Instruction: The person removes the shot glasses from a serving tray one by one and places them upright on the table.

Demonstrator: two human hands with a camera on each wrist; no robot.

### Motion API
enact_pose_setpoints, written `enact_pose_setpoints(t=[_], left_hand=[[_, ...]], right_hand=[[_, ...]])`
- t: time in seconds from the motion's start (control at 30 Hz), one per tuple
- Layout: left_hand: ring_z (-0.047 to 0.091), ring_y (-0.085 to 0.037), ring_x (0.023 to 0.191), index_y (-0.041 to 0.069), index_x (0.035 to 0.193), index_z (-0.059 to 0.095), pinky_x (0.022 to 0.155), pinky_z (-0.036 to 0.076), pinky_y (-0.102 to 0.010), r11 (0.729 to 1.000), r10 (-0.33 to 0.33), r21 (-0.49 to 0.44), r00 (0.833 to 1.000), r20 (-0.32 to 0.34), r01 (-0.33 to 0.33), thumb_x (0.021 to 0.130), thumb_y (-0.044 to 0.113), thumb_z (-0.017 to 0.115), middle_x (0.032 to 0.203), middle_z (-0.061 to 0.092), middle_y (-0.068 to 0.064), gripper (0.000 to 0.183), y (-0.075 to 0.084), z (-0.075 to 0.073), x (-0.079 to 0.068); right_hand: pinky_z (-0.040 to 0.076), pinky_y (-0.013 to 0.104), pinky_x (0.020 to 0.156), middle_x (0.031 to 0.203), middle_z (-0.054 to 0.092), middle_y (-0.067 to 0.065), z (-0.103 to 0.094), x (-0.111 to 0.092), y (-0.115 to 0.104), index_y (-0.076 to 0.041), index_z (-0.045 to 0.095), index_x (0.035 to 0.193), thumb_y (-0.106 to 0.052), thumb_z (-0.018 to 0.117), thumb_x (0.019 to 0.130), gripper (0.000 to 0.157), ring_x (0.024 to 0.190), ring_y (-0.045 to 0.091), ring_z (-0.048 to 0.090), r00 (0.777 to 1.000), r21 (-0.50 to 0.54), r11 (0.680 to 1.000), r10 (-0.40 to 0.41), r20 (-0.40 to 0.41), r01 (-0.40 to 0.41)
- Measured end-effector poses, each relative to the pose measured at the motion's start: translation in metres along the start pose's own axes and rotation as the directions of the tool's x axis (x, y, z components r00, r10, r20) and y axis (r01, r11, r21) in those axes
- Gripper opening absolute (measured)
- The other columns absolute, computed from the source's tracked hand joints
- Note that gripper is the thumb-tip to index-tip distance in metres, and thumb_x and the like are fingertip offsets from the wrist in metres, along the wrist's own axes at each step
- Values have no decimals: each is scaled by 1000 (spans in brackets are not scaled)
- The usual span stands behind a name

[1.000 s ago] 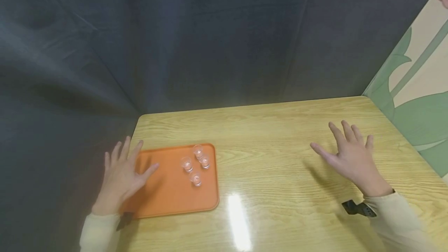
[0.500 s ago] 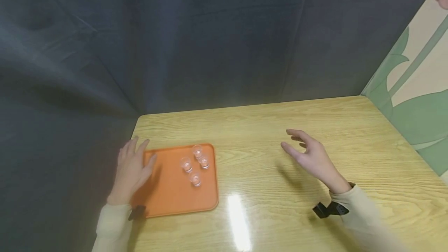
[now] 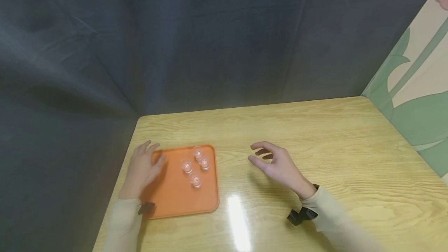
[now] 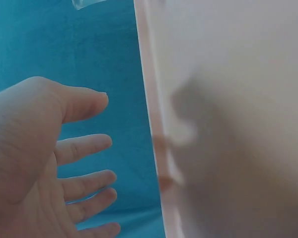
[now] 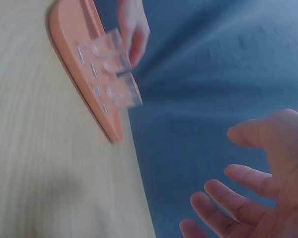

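An orange tray (image 3: 168,197) lies on the left part of the table, with several small clear glasses (image 3: 196,181) grouped toward its right side. My left hand (image 3: 142,170) is over the tray's left edge, fingers spread and nothing in it. To the right of the tray, my right hand (image 3: 281,166) hovers above the table, thumb and fingers apart and bent a little, holding nothing. In the right wrist view the glasses (image 5: 123,91) stand upright on the tray, and the right hand (image 5: 248,183) is apart from them.
The wood-grain table (image 3: 350,154) extends far to the right of the tray. A dark curtain (image 3: 224,42) hangs along its back and left sides. At the right is a wall with painted leaves (image 3: 427,116). A light reflection shines on the tabletop.
My right hand has moved well to the left, closer to the tray, its fingers drawing in somewhat. The left hand has shifted right, further over the tray. Tray and glasses have stayed put.
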State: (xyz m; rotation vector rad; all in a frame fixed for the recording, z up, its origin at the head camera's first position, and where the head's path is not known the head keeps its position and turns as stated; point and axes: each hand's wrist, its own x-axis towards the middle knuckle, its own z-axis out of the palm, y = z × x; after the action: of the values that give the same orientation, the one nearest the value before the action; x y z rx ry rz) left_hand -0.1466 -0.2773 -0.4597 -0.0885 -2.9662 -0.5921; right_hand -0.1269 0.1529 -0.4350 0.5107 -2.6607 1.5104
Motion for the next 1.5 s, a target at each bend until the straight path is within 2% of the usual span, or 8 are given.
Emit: enact_pose_setpoints(t=[0.3, 0.57, 0.73, 0.87, 1.07, 1.27, 1.5], left_hand=[[45, -56, 143, -1, 143, 63, 119, 36, -71, 1000, 11, 15, 1000, 9, -11, 105, 28, 64, 154, 52, -35, 48, 0, 16, 9], [50, -55, 139, -3, 141, 63, 116, 42, -68, 1000, 16, -4, 999, 47, -16, 101, 28, 68, 149, 55, -33, 51, 3, 22, 10], [51, -55, 137, -3, 141, 63, 114, 44, -67, 1000, 16, 16, 998, 58, -17, 99, 25, 71, 146, 57, -33, 51, 1, 21, 8], [50, -54, 138, -3, 143, 61, 115, 43, -66, 1000, 3, 17, 997, 81, -5, 99, 23, 73, 146, 56, -33, 53, 1, 21, 6], [44, -53, 143, -3, 145, 58, 117, 41, -66, 1000, -26, -8, 994, 103, 27, 99, 24, 72, 149, 54, -32, 55, 1, 20, 3], [41, -52, 145, -2, 147, 56, 118, 40, -67, 999, -41, -20, 992, 121, 44, 100, 25, 71, 152, 50, -32, 57, 3, 21, 3], [39, -51, 146, -2, 148, 56, 119, 39, -66, 998, -43, -29, 990, 132, 47, 100, 25, 71, 153, 49, -32, 57, 6, 19, 3]], right_hand=[[63, 37, 90, 125, 77, 8, 42, 4, -17, -13, 75, 124, -20, 79, 97, 28, 105, 23, 75, 991, 75, 996, -57, 119, 48], [63, 31, 87, 125, 77, 13, 72, 7, -33, -8, 74, 124, -22, 78, 98, 30, 105, 25, 74, 973, 101, 992, -92, 211, 71], [65, 36, 84, 123, 77, 14, 88, 9, -42, -6, 74, 125, -21, 77, 98, 31, 102, 29, 75, 957, 120, 988, -124, 262, 95], [65, 40, 82, 123, 77, 13, 99, 10, -45, -5, 74, 125, -21, 77, 98, 31, 101, 29, 75, 950, 129, 987, -132, 282, 98], [62, 33, 85, 119, 78, 6, 114, 11, -47, -7, 75, 124, -27, 78, 98, 33, 97, 23, 73, 944, 98, 989, -136, 301, 112], [60, 32, 84, 112, 79, 2, 122, 11, -51, -11, 77, 119, -26, 79, 97, 26, 94, 23, 73, 948, 32, 987, -160, 274, 157], [60, 29, 83, 111, 79, 1, 128, 11, -49, -13, 76, 120, -28, 80, 95, 30, 94, 20, 74, 949, -11, 988, -144, 281, 153]])
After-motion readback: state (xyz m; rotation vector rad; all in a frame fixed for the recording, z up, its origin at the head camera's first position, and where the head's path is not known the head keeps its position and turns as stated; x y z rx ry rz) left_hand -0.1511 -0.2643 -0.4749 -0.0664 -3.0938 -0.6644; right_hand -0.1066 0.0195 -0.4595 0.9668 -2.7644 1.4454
